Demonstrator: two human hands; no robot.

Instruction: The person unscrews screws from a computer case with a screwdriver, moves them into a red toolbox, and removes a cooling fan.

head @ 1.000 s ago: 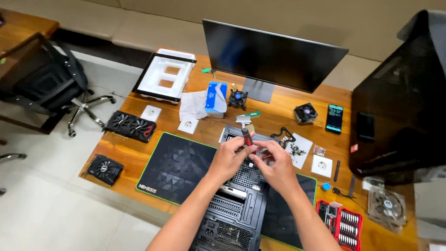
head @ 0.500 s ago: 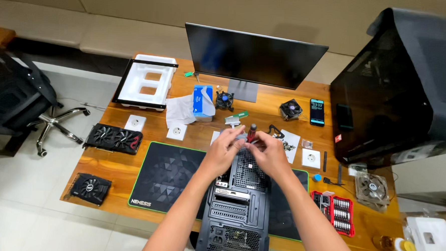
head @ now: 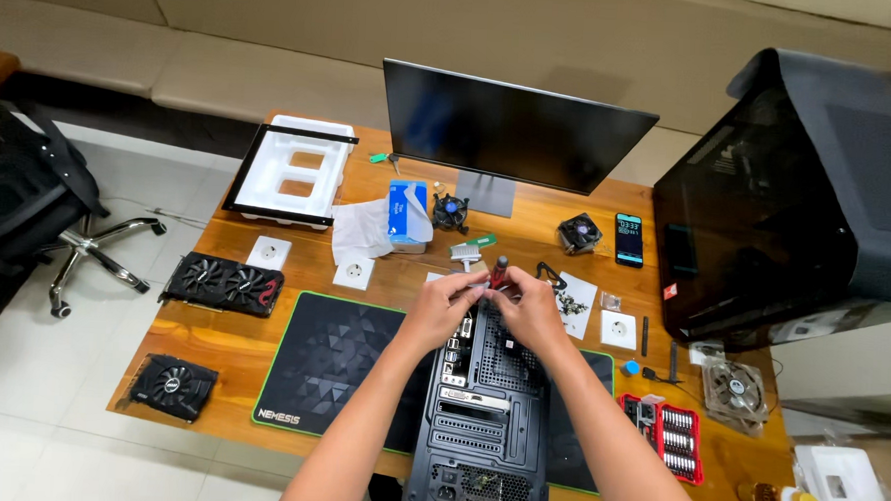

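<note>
A black computer case point(head: 483, 422) lies on its side on a dark desk mat point(head: 326, 361). Both my hands meet above its far end. My right hand point(head: 530, 306) grips a screwdriver point(head: 499, 272) with a red and black handle, held nearly upright. My left hand point(head: 443, 306) pinches at the screwdriver's lower part, fingers closed against it. The tip is hidden between my fingers.
A dark monitor point(head: 511, 133) stands at the back, a large black case point(head: 798, 196) at the right. Two graphics cards point(head: 224, 283) point(head: 172, 384) lie left. A red bit set point(head: 670, 436), fans point(head: 579, 231) point(head: 735, 383), a phone point(head: 629, 239), a tissue box point(head: 405, 214) and a foam tray point(head: 294, 169) surround the work.
The view has shifted left and the wooden table appears more centred. My hands stay together on the screwdriver above the case's far end, with little movement.
</note>
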